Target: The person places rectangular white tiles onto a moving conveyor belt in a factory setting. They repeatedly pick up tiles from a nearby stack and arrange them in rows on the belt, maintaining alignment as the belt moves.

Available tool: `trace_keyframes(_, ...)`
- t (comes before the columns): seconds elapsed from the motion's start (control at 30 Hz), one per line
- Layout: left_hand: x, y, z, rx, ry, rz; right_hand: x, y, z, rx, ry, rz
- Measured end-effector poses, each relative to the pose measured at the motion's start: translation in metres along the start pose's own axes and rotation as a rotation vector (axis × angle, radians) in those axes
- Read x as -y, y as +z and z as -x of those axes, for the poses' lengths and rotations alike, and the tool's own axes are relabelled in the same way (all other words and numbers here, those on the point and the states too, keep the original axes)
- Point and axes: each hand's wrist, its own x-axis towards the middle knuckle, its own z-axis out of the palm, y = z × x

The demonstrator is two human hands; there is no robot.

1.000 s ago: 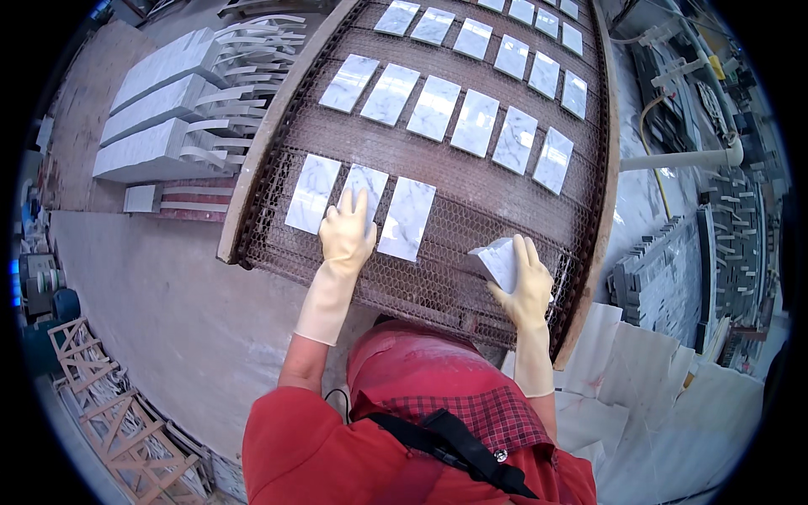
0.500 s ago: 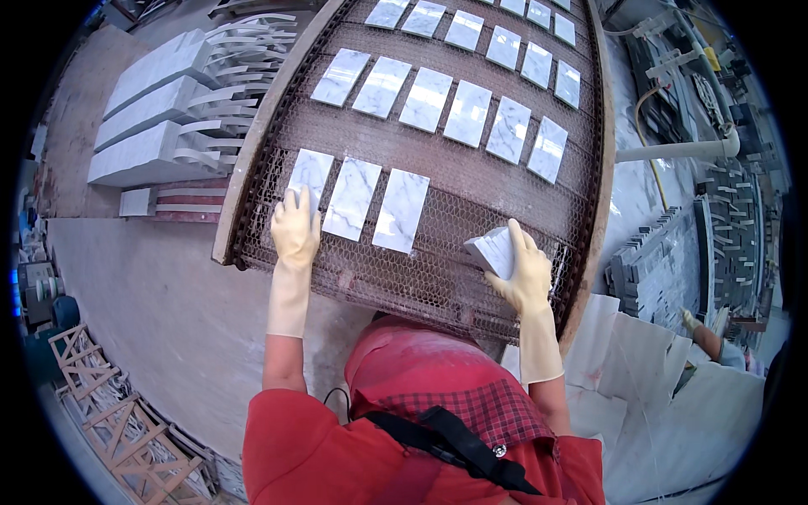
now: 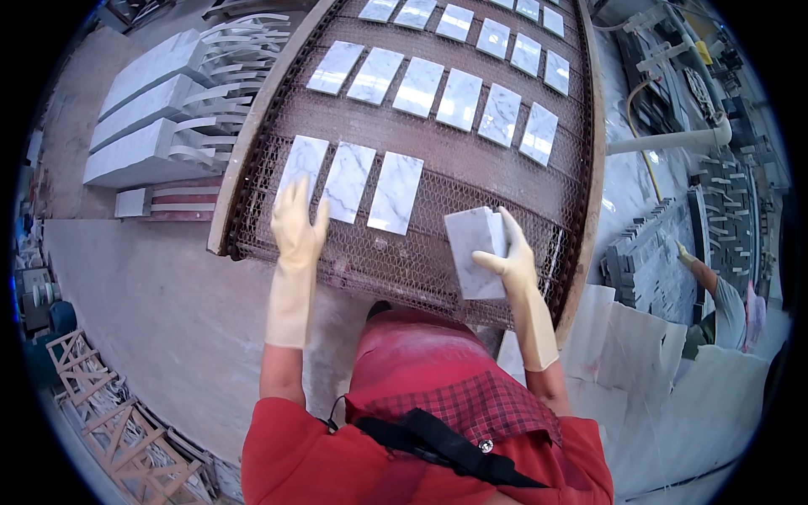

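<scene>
In our right hand (image 3: 519, 263) we gripped a tile stack (image 3: 471, 252), thumb across its face, over the near right of the mesh belt (image 3: 353, 259). Our left hand (image 3: 296, 225) was spread, thumb out, at the near row's leftmost tile (image 3: 306, 156); we could not tell whether it touched. Two tiles (image 3: 348, 183) lay beside, further rows (image 3: 418, 87) beyond; pale blocks (image 3: 130, 151) stood left of the belt.

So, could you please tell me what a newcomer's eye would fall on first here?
Most likely the pale, glossy tiles laid in rows across the brown mesh belt at the upper middle. Next, perhaps, the gloved right hand, which holds a stack at the belt's near end, while the left hand is at the nearest row's leftmost tile. The red apron, lower middle, also stands out.
</scene>
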Motion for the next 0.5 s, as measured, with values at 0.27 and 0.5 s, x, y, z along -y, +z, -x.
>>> trace_keyframes(0.27, -0.133, -0.002, 0.110, 0.711, -0.787, 1.788, 0.015, 0.067, 0.029, 0.193, -0.047, -0.078)
trace_keyframes(0.5, -0.117, 0.010, 0.131, 0.653, -0.726, 2.169, 0.071, 0.079, 0.070, 0.290, -0.141, 0.244)
